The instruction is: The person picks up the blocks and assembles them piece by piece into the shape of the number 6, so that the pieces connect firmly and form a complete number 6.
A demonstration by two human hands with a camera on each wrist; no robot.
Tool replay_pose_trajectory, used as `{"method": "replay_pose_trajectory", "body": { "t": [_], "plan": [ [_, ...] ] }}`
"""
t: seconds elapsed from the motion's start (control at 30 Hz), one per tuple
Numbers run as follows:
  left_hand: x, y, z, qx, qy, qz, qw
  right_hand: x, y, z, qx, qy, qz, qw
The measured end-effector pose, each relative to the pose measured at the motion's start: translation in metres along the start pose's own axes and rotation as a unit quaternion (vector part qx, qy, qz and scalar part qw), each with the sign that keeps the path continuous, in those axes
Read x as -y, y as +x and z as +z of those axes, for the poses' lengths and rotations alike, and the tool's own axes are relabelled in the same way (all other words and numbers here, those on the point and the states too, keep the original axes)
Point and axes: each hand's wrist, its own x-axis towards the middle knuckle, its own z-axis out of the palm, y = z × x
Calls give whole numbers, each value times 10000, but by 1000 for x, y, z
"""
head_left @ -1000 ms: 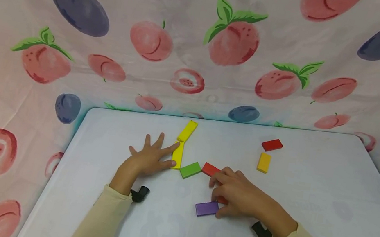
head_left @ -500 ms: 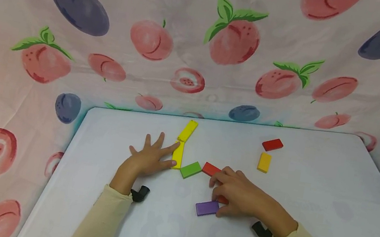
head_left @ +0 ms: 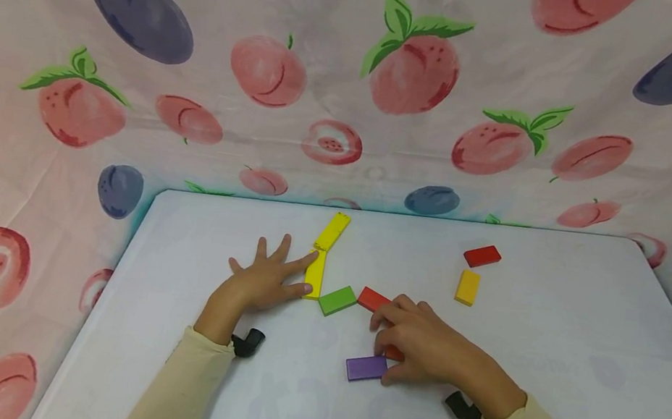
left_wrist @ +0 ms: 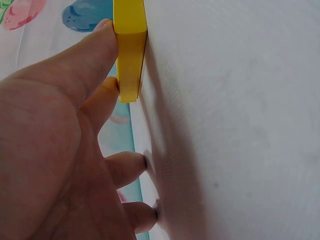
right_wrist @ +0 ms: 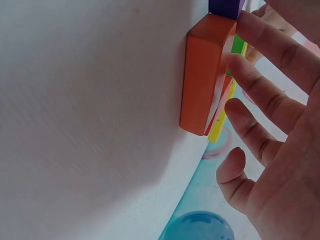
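In the head view, my left hand [head_left: 261, 281] lies with spread fingers at the left side of a yellow block [head_left: 314, 276]. Its thumb and index finger touch that block [left_wrist: 131, 65], as the left wrist view shows. My right hand [head_left: 423, 342] is over an orange block [right_wrist: 206, 80], fingers loosely bent and fingertips at its upper face; in the head view the hand hides most of it. A purple block [head_left: 366, 369] lies by the right thumb. Past the right fingertips is a red block [head_left: 372, 299], partly covered, with a green block [head_left: 337, 301] between it and the yellow one.
Another yellow block [head_left: 332, 231] continues the zigzag row toward the back. Off to the right lie a second red block [head_left: 482, 256] and an amber block [head_left: 466, 287]. The white tabletop [head_left: 291, 408] ends at a fruit-print cloth [head_left: 188, 142] behind.
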Motion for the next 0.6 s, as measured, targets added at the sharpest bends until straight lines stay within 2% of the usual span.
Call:
{"method": "replay_pose_trajectory", "body": {
  "t": [0.43, 0.6],
  "plan": [
    [-1, -1, -1, 6, -4, 33, 10000, -2, -2, -2, -76, 116, -42, 9999],
    [-1, -1, -1, 4, 46, 36, 10000, -9, -5, -6, -295, 232, -42, 9993]
  ]
}}
